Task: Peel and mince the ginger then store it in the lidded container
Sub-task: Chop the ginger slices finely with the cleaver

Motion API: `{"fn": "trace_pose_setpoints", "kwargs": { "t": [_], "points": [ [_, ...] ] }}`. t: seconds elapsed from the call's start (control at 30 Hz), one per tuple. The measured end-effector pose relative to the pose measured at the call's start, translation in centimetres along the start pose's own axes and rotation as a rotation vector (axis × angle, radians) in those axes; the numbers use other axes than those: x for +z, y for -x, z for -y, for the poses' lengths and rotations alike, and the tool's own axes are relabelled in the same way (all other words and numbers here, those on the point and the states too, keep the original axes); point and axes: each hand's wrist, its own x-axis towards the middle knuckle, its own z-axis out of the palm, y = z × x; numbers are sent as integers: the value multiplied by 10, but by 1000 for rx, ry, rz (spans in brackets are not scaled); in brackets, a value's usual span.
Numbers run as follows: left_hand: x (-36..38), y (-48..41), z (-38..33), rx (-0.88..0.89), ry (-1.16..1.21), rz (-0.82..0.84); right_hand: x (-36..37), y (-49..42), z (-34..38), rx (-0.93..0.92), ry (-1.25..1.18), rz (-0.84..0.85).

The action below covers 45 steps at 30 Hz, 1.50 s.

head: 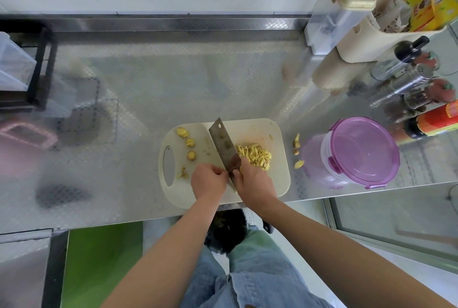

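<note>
- At lower centre, the right hand (pixel 252 180) is closed round the handle of the cleaver (pixel 223 144). The blade is angled up and to the left across the cutting board (pixel 278 181).
- The left hand (pixel 209 180) is held just beside the heel of the blade, with its fingers curled towards it. Whether anything is pinched cannot be told.
- Just right of the blade, the cut ginger (pixel 254 155) is heaped on the board in short strips. Slicing is judged largely done, but the pieces are still too coarse to count as minced.
- On the left part of the board, three yellow ginger pieces (pixel 190 142) and some trimmings are left uncut.
- A few scraps (pixel 296 142) lie on the counter between board and container.
- At centre right, the lidded container (pixel 359 149) stands with its purple lid on. Storing is judged not yet begun.
</note>
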Motion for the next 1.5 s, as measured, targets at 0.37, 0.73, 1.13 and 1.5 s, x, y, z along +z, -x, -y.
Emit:
{"fn": "trace_pose_setpoints", "kwargs": {
  "t": [0.37,0.73,1.13,1.5],
  "points": [
    [2,2,1,39,-35,-14,-2,8,2,-39,52,41],
    [2,-2,5,68,-48,10,-1,-14,21,-10,25,5],
    [5,-3,10,64,-5,22,-15,-24,-9,15,-136,-97],
    [-7,4,17,144,15,-140,9,6,-1,-90,-195,-49]
  ]
}}
